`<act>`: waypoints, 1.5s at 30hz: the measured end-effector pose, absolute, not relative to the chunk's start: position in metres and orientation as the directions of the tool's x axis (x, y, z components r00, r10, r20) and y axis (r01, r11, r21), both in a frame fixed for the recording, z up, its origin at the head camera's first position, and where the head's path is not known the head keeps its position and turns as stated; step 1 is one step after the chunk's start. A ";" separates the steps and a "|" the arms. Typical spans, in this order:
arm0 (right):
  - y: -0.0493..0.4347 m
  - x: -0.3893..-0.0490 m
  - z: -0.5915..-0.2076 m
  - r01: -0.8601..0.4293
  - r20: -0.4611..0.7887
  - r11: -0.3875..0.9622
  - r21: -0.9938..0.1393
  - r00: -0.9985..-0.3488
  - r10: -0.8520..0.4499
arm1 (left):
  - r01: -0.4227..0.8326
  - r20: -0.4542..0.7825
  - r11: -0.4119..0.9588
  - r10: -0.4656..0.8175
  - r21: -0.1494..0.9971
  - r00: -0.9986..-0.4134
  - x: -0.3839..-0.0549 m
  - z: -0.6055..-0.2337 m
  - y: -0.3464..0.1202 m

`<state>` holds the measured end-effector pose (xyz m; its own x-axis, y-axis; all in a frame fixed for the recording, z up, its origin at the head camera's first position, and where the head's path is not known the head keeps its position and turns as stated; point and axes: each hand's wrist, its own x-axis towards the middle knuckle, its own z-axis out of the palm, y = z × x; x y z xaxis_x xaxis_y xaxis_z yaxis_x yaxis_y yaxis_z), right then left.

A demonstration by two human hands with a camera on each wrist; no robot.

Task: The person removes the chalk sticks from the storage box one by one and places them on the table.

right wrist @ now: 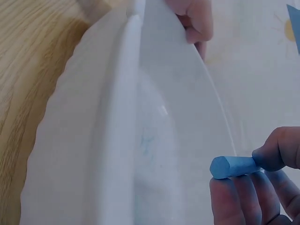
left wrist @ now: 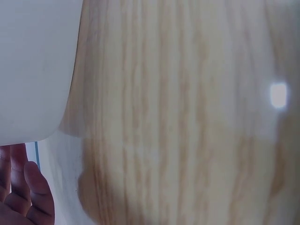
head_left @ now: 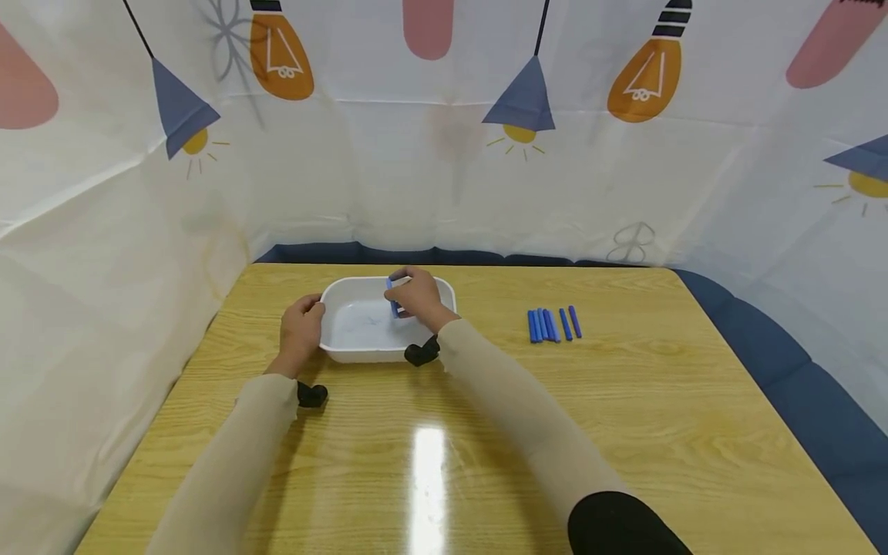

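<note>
A white plastic basin (head_left: 368, 357) sits toward the back left of the table. My left hand (head_left: 301, 327) grips its left rim; part of that hand shows at the lower left of the left wrist view. Over the basin, my right hand (head_left: 419, 297) pinches a blue chalk stick (right wrist: 234, 167) between thumb and fingers, its blunt end sticking out. Faint blue marks (right wrist: 147, 144) show on the basin floor. To the right of the basin, several blue chalk sticks (head_left: 544, 325) lie side by side, with two a little apart at the right end.
The wood-grain table (head_left: 624, 432) has a glare patch near its front middle. Dark blue padding (head_left: 777, 347) runs along its back and right edges. A white cloth (head_left: 388, 177) printed with lamps and bulbs hangs behind and at the sides.
</note>
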<state>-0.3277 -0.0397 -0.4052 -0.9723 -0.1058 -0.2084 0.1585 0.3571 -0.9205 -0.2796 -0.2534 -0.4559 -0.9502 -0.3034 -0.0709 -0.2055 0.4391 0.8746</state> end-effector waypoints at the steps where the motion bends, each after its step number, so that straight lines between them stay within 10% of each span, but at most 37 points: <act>1: -0.038 -0.328 -0.405 0.163 -0.212 0.345 -0.924 -0.971 -0.108 | -0.206 -0.071 0.439 -0.303 0.875 -0.950 -0.280 -0.456 -0.254; 45: 0.124 -0.322 -0.387 0.062 -0.142 0.489 -0.870 -0.981 -0.129 | -0.207 -0.077 0.410 -0.311 0.889 -0.947 -0.280 -0.455 -0.254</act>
<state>-0.3223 0.1237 -0.3870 -0.9814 -0.1293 -0.1421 0.0616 0.4886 -0.8703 -0.2805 -0.2541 -0.4548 -0.9474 -0.3105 -0.0770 -0.2065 0.4097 0.8885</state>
